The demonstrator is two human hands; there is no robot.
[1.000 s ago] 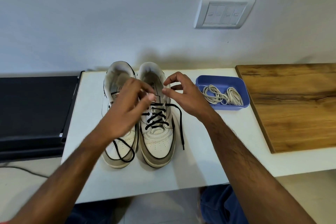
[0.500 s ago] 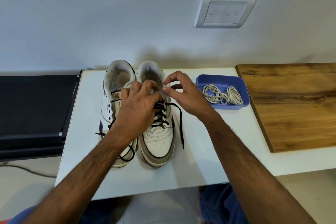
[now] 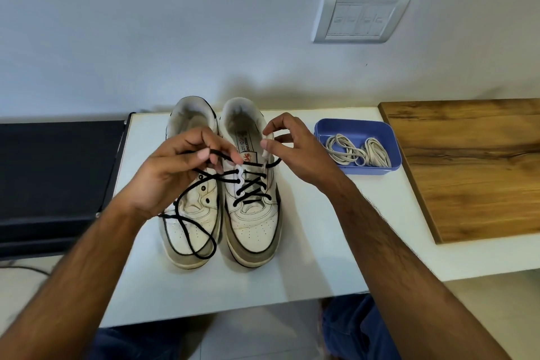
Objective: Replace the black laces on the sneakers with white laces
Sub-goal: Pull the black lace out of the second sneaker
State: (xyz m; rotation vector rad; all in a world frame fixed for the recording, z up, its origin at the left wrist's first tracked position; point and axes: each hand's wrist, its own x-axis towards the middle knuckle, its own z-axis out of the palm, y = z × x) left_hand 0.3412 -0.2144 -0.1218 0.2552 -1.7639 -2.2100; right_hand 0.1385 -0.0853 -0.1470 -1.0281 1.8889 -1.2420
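- Two worn white leather sneakers with grey toe bands stand side by side on the white tabletop [image 3: 336, 242], heels toward its back edge, toes toward the front edge.
- The left sneaker [image 3: 191, 213] has its black round lace [image 3: 201, 238] mostly pulled free; it lies in loose loops over the toe.
- The right sneaker [image 3: 252, 213] is laced in black crossings [image 3: 251, 187] up to the top eyelets.
- The left hand [image 3: 175, 172] hovers over the left sneaker's tongue, thumb and fingers pinched together on a strand of black lace that runs across to the right sneaker's eyelets.
- The right hand [image 3: 295, 152] sits at the right sneaker's collar, thumb and forefinger a little apart; a black strand passes under the palm, and whether it is gripped cannot be told.
- A blue plastic rectangular tray [image 3: 358, 126] stands near the back edge, just right of the right hand, holding two coiled white laces [image 3: 358, 150].
- A brown wooden board [image 3: 473, 166] covers the right end.
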